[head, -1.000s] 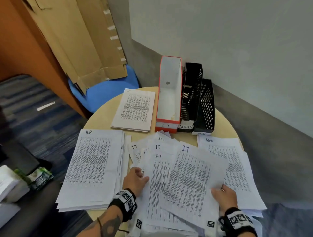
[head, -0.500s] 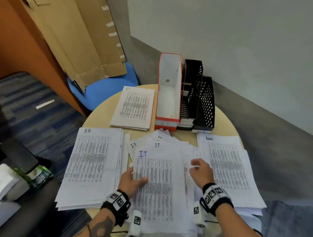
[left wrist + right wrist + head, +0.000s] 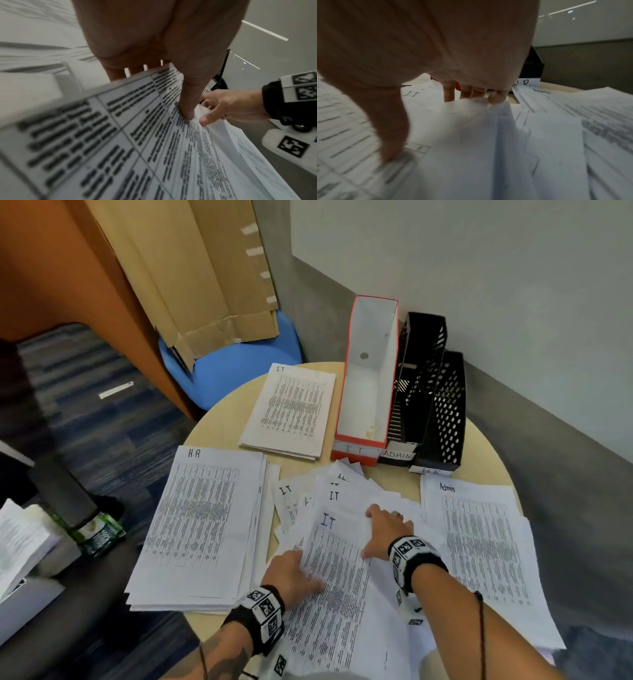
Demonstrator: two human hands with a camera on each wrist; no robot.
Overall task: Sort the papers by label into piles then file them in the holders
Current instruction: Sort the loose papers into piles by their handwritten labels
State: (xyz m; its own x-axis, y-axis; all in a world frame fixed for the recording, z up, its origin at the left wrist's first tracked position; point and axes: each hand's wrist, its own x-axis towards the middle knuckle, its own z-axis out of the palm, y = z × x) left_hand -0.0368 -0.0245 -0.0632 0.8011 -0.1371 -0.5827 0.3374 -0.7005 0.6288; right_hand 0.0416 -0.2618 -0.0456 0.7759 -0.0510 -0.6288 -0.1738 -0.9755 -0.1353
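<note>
A printed sheet headed IT (image 3: 329, 559) lies on top of the loose unsorted heap (image 3: 342, 487) at the table's middle. My left hand (image 3: 301, 573) pinches its left edge, thumb (image 3: 187, 108) on top and fingers underneath. My right hand (image 3: 380, 529) holds its upper right part, paper bunched between thumb (image 3: 392, 148) and fingers. Sorted piles lie around: H.R (image 3: 202, 525) at left, IT (image 3: 291, 412) at the back, Admin (image 3: 479, 549) at right. Behind stand the red IT holder (image 3: 366, 392) and two black mesh holders, ADMIN (image 3: 418, 378) and H.R (image 3: 448, 412), with no papers seen inside.
The round wooden table (image 3: 219, 426) stands in a corner by the wall. A blue chair (image 3: 236, 371) with folded cardboard (image 3: 205, 275) leaning on it is behind the table. A green packet (image 3: 99, 532) and more papers lie on a dark seat at left.
The tilted IT sheet has been turned straight on the heap. My right hand moved from its lower right corner up and left to its upper right part. My left hand stayed at the left edge.
</note>
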